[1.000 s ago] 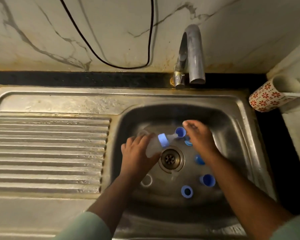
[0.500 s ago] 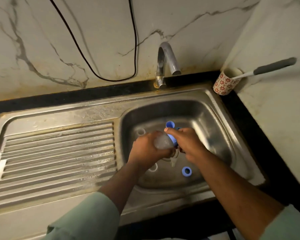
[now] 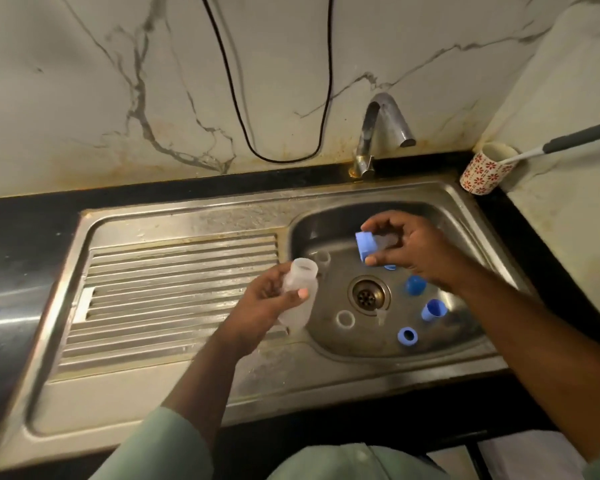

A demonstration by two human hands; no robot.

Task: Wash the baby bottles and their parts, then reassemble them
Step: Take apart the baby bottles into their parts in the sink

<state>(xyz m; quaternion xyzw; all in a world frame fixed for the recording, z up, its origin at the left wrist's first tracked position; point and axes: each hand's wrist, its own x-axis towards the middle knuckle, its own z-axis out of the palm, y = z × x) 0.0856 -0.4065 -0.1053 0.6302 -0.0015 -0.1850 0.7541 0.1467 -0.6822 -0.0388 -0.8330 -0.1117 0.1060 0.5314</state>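
- Separated since the earlier frame: the bottle and its blue top, joined between both hands half a second ago, are now held apart
- Left hand (image 3: 267, 299): fingers and thumb curled round the translucent bottle body (image 3: 298, 292), which is held mouth-up and tilted over the left edge of the basin, beside the ribbed drainboard (image 3: 174, 289)
- Right hand (image 3: 409, 247): fingertips pinching the blue screw collar (image 3: 365, 244), with what appears to be a clear teat behind it; the outline is blurred
- Sink (image 3: 465, 216): on its floor around the drain (image 3: 368, 295) lie a blue cap (image 3: 415, 285), a blue cup-shaped piece (image 3: 433, 310), a blue ring (image 3: 407, 337) and a clear ring (image 3: 345, 319)
- Back edge: tap (image 3: 381, 133) behind the basin; patterned cup (image 3: 482, 171) in the right corner, with a grey-handled brush (image 3: 575, 138) standing in it
- Wall: black cable (image 3: 243, 98) hanging in a loop
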